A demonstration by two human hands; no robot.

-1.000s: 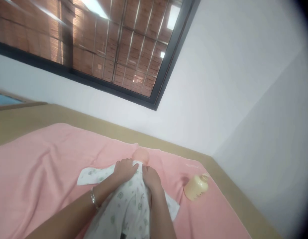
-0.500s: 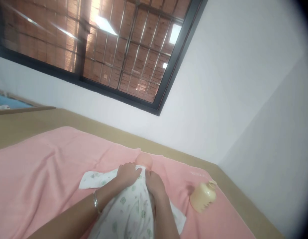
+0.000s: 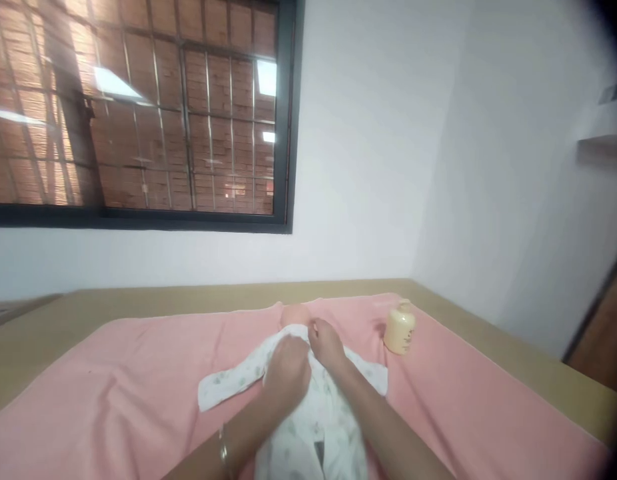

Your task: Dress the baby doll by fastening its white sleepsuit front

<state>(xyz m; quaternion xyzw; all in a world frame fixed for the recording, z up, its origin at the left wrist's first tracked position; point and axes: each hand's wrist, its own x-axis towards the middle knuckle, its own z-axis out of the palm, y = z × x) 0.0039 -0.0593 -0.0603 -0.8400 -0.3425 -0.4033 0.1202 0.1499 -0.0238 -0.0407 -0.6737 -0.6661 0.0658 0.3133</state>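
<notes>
A white baby garment [image 3: 316, 407] with small green prints lies over what looks like a baby doll on a pink blanket [image 3: 163, 360]. The doll's smooth, rounded head [image 3: 295, 315] shows above the collar; its face cannot be made out. My left hand [image 3: 290, 367], slightly blurred, is closed on the front of the garment just below the neck. Close beside it, my right hand [image 3: 326, 343] has its fingers pinched at the collar's right side. Both sleeves spread outward, and a dark gap shows low on the garment's front.
A cream-coloured bottle [image 3: 400, 328] stands on the blanket to the right. The blanket covers a tan padded surface [image 3: 238, 293] that meets a white wall [image 3: 358, 167]. Above is a dark-framed window [image 3: 283, 133] with bars. A shelf [image 3: 603, 150] juts out at far right.
My view has levelled and turned right. My left hand has gone from fingers laid over the upper garment to a closed grip below the neck. The right hand stays by the collar, now pinched.
</notes>
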